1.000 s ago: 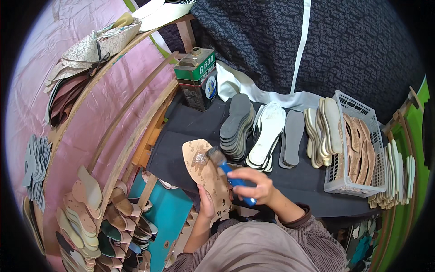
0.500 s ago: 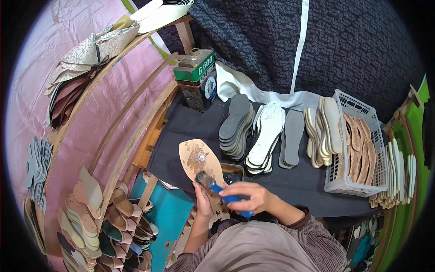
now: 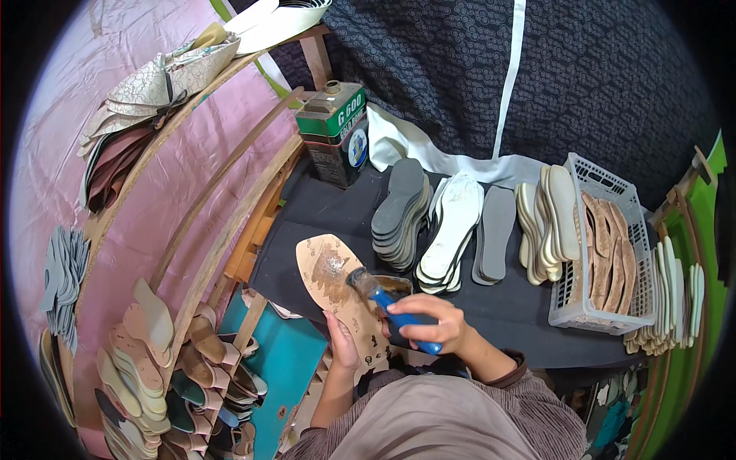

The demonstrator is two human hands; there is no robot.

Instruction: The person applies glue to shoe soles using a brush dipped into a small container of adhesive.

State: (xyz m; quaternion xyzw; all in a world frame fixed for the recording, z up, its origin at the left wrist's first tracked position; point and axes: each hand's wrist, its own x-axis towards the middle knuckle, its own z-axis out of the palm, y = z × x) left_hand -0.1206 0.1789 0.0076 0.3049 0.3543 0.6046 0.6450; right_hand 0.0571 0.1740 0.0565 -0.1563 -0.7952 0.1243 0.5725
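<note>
My left hand (image 3: pixel 343 343) is closed on the edge of a tan insole (image 3: pixel 316 264), which it holds tilted over the near edge of the table. A shiny wet patch covers part of the insole's wide end, and dark marks run down its lower part. In my right hand (image 3: pixel 438 326) is a brush (image 3: pixel 381 297) with a blue handle, gripped between thumb and fingers. The dark bristle end meets the insole's right edge. Behind the brush, partly hidden, stands a small open container (image 3: pixel 400 284) with dark and amber residue.
A green and black metal can (image 3: pixel 331 146) stands at the back of the dark table. Stacks of grey insoles (image 3: pixel 399 207), white insoles (image 3: pixel 452 222) and cream insoles (image 3: pixel 560 215) line it. At right is a white crate (image 3: pixel 606 320) of brown pieces. Shoes (image 3: pixel 207 349) fill a rack at lower left.
The brush and my right hand have moved slightly right, and the bristles have gone from the insole's middle to its right edge. The insole has shifted a little left.
</note>
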